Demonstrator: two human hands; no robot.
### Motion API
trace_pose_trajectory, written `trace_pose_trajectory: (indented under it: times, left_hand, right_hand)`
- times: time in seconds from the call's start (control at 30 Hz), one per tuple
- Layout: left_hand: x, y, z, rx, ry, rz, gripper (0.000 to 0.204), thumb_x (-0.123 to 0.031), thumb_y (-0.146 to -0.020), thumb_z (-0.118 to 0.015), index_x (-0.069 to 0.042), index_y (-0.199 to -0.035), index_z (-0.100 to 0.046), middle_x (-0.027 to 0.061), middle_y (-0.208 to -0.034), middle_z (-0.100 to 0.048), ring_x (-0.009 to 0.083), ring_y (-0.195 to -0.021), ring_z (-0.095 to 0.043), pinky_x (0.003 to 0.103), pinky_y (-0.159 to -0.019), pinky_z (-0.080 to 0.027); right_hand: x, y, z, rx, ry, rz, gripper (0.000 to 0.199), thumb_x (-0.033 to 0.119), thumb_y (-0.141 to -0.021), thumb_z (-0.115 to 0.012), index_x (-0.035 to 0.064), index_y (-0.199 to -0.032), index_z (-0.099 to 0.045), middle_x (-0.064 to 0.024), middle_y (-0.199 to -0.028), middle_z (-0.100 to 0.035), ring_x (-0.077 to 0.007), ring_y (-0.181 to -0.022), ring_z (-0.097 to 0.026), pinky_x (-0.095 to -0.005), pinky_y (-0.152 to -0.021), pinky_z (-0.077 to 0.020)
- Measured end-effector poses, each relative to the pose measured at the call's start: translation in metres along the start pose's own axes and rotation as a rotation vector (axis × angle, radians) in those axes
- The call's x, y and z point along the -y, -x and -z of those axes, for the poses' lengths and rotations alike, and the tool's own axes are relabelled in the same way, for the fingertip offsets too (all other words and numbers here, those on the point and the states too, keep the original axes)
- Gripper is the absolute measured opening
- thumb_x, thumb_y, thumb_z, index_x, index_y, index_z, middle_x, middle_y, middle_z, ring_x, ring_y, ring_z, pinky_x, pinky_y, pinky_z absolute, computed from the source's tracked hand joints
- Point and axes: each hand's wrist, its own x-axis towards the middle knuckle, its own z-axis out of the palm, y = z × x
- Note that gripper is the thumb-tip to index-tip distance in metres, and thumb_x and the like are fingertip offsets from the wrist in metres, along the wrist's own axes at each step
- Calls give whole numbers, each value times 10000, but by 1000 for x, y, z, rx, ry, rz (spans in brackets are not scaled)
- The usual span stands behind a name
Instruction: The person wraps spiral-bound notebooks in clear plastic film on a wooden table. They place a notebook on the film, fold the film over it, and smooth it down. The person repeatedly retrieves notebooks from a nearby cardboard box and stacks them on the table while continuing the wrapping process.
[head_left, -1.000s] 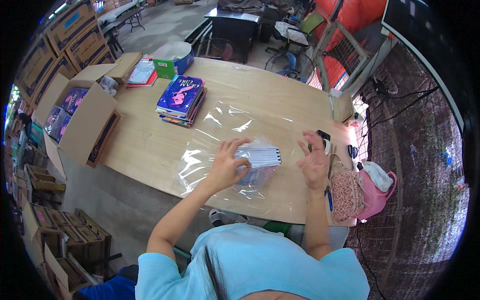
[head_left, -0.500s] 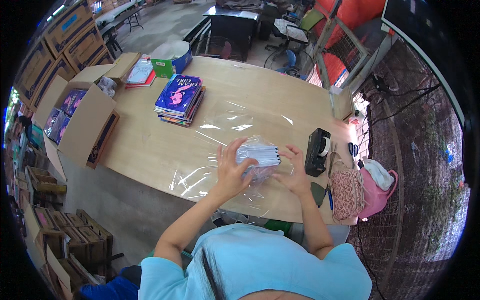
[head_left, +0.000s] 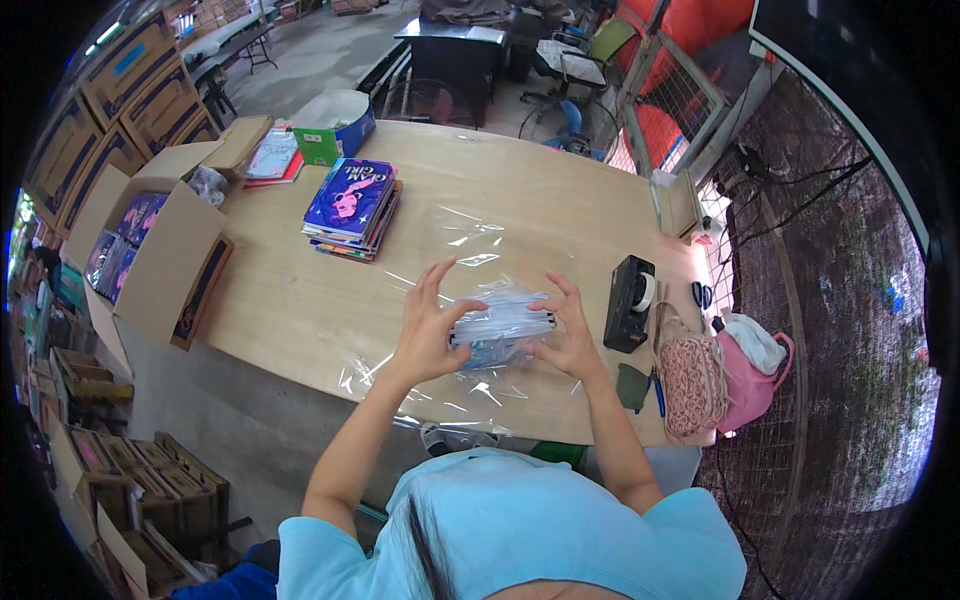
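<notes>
A bundle of thin white-edged booklets (head_left: 502, 322) lies in clear plastic film on the table in front of me, with dark corners at its ends. My left hand (head_left: 425, 335) grips its left end, with the thumb and a finger on the film and other fingers raised. At the right end, my right hand (head_left: 568, 338) holds it in the same way, thumb low and fingers above. Loose clear film (head_left: 470, 232) spreads on the wood beyond and around the bundle. The booklets' covers are mostly hidden.
A stack of purple-covered books (head_left: 350, 200) stands at the far left, near an open carton (head_left: 190, 270) of wrapped books. A black tape dispenser (head_left: 628, 310), scissors (head_left: 702, 295), a patterned pouch (head_left: 692, 385) and a pink bag (head_left: 752, 385) line the right side. A green-and-blue box (head_left: 335, 135) sits behind.
My right hand has moved in from apart to touch the bundle's right end. My left hand has shifted left from over the bundle to its left end.
</notes>
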Motion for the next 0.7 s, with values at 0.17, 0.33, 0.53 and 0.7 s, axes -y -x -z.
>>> trace_pose_trajectory:
  times: [0.17, 0.33, 0.53, 0.7]
  left_hand:
    - [-29, -35, -8, 111, -96, -137, 320, -176, -542, -788, -155, -850, -701, 114, -1465, -314, 393, -1363, -242, 598, -1064, -231]
    - [-38, -56, -5, 123, -53, -278, 128, -156, -578, -787, -129, -654, -687, 65, -1431, -382, 350, -1332, -314, 581, -1051, -271]
    - [-40, -65, 11, -111, 415, -114, 293, -227, -626, -801, -87, -850, -673, 123, -1389, -409, 346, -1304, -353, 523, -1060, -282]
    - [-35, 14, -11, -429, 232, 154, 529, -263, -651, -810, -37, -1071, -581, 207, -1291, -471, 394, -1239, -412, 496, -1014, -322]
  right_hand:
    - [5, 13, 6, 15, 60, -10, 714, 203, -562, -840, 152, -1215, -556, -169, -1457, -287, -367, -1378, -234, -477, -1080, -300]
    - [4, 19, 7, 10, 63, -26, 670, 215, -588, -831, 150, -1201, -570, -171, -1453, -303, -387, -1379, -226, -492, -1098, -263]
    - [2, -14, -11, -36, -57, 5, 479, 223, -636, -829, 107, -1062, -644, -147, -1421, -370, -365, -1370, -256, -481, -1096, -254]
    - [13, -17, 4, -281, -242, -57, 284, 133, -672, -810, 73, -916, -678, -142, -1367, -445, -313, -1320, -364, -441, -1085, -275]
